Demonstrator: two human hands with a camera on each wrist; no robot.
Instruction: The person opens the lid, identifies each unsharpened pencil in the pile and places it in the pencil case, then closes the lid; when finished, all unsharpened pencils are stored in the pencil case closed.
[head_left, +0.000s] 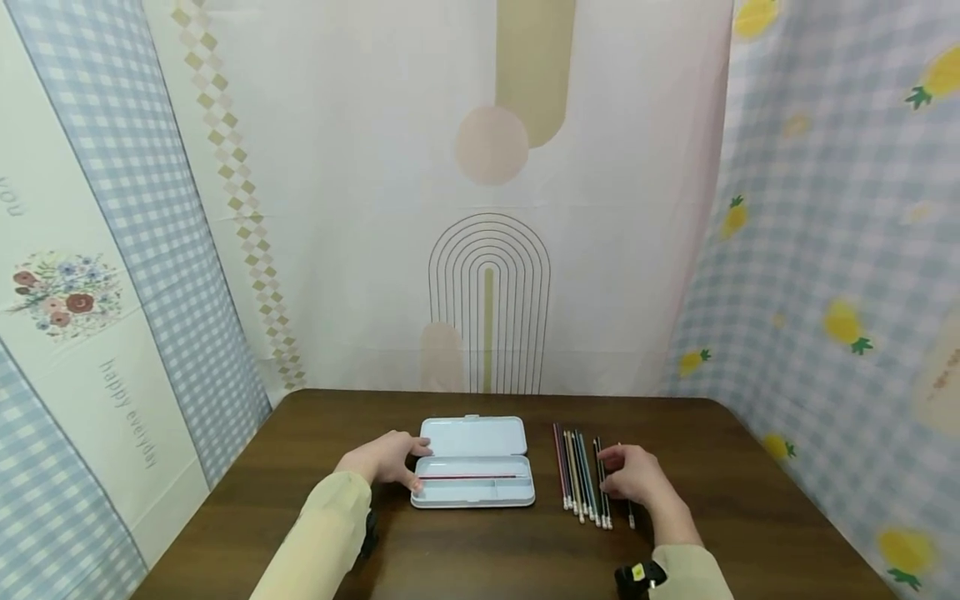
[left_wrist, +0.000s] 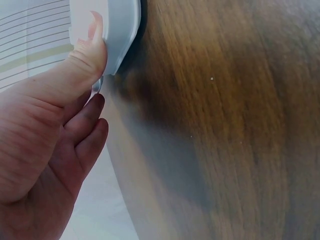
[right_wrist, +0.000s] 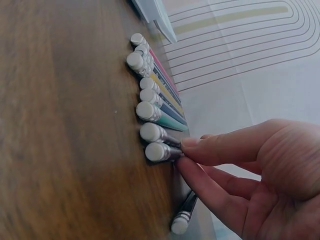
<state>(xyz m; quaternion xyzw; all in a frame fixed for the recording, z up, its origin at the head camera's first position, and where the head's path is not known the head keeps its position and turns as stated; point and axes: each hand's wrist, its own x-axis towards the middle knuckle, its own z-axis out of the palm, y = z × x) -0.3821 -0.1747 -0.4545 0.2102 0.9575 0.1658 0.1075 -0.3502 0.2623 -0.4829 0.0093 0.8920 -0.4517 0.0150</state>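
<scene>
A white pencil case [head_left: 472,502] lies with its lid raised back; a thin reddish pencil [head_left: 468,477] rests inside. My left hand [head_left: 386,458] holds the case by its left side, the thumb on the near-left corner and the fingers toward the lid. In the left wrist view the thumb [left_wrist: 87,60] lies over the case's edge [left_wrist: 122,35]. To the right, several pencils lie side by side, among them a green pencil [right_wrist: 167,119]. My right hand [head_left: 633,475] pinches a dark pencil [right_wrist: 165,152] at the row's right end between thumb and finger.
Another dark pencil [right_wrist: 187,210] lies apart, to the right of the row and partly under my right hand. All pencils have their white eraser ends toward me. The brown wooden table [head_left: 480,554] is bordered by hanging patterned cloths [head_left: 360,250].
</scene>
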